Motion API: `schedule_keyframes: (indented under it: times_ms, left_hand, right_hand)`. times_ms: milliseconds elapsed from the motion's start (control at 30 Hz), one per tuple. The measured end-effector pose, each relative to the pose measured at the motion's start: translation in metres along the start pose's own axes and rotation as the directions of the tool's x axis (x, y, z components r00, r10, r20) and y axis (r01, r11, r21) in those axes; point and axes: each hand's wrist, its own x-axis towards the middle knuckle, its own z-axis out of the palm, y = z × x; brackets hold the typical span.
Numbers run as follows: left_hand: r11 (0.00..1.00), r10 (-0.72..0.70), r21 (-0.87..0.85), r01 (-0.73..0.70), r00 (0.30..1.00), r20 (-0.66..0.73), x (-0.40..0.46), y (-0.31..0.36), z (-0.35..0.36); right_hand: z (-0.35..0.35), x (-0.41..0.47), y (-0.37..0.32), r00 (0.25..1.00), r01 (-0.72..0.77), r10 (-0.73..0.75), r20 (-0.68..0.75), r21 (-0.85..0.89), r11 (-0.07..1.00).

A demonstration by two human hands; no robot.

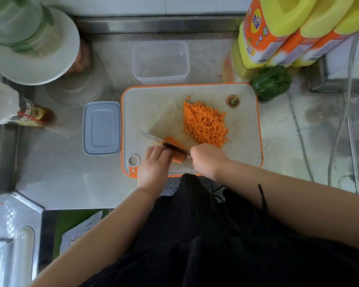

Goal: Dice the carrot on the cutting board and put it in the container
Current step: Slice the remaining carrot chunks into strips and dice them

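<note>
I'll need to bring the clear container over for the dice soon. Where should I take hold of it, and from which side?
Probably grip the clear container by its near long wall, just under the rim, coming from the cutting board side. It stands upright, open and empty beyond the board, and that wall faces you unobstructed.

A kitchen is shown, likely a working one. A stainless steel counter (56, 179) with a raised back edge is seen, and a sink (10, 257) is set into it at the lower left. Three large yellow jugs (278, 32) are lined up at the back, a sauce bottle (29, 113) is laid nearby, and diced carrot (205, 124) is heaped on a cutting board (151, 108).
</note>
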Motion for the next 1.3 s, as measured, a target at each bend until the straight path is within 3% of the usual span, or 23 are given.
schedule_keyframes:
  times_ms: [167, 333, 500, 667, 733, 867, 967, 1133, 1300]
  left_hand:
    - [1.000, 0.008, 0.026, -0.008, 1.000, 0.000, -0.002, -0.001, -0.003]
    - [0.986, 0.143, 0.098, -0.132, 0.983, -0.112, 0.008, 0.004, -0.031]
    - [0.948, 0.233, 0.197, -0.251, 0.966, 0.109, 0.061, 0.015, -0.041]
    - [0.973, 0.230, 0.020, -0.231, 0.954, -0.192, 0.043, 0.009, -0.046]
    - [0.981, 0.195, 0.033, -0.193, 0.972, -0.132, 0.018, 0.006, -0.036]
    - [0.993, -0.027, 0.121, 0.011, 0.991, 0.133, -0.011, 0.006, -0.014]
    - [0.992, -0.088, 0.102, 0.070, 0.977, 0.192, -0.011, 0.008, -0.008]
    - [0.995, -0.043, 0.096, 0.027, 0.985, 0.168, -0.003, 0.006, -0.005]
    - [0.981, 0.135, 0.128, -0.144, 0.988, 0.080, 0.000, -0.004, -0.004]
  right_hand:
    - [0.008, -0.005, 0.003, 0.998, 0.006, -0.007, -0.059, -0.013, 1.000]
    - [0.018, -0.006, 0.002, 0.989, 0.016, -0.023, -0.146, -0.047, 0.999]
    - [0.021, -0.016, 0.001, 0.977, 0.026, -0.042, -0.210, -0.077, 0.997]
    - [0.017, -0.017, 0.007, 0.980, 0.031, -0.028, -0.198, 0.016, 0.999]
    - [0.012, -0.017, 0.009, 0.986, 0.037, -0.024, -0.162, 0.075, 0.996]
    - [0.011, -0.018, 0.012, 0.991, 0.041, -0.023, -0.133, 0.132, 0.990]
    - [0.012, -0.020, 0.010, 0.990, 0.039, -0.022, -0.137, 0.122, 0.992]
    - [0.018, -0.022, 0.010, 0.991, 0.008, 0.013, -0.131, 0.155, 0.988]
    - [0.019, -0.021, 0.007, 0.993, -0.007, 0.028, -0.113, 0.180, 0.984]
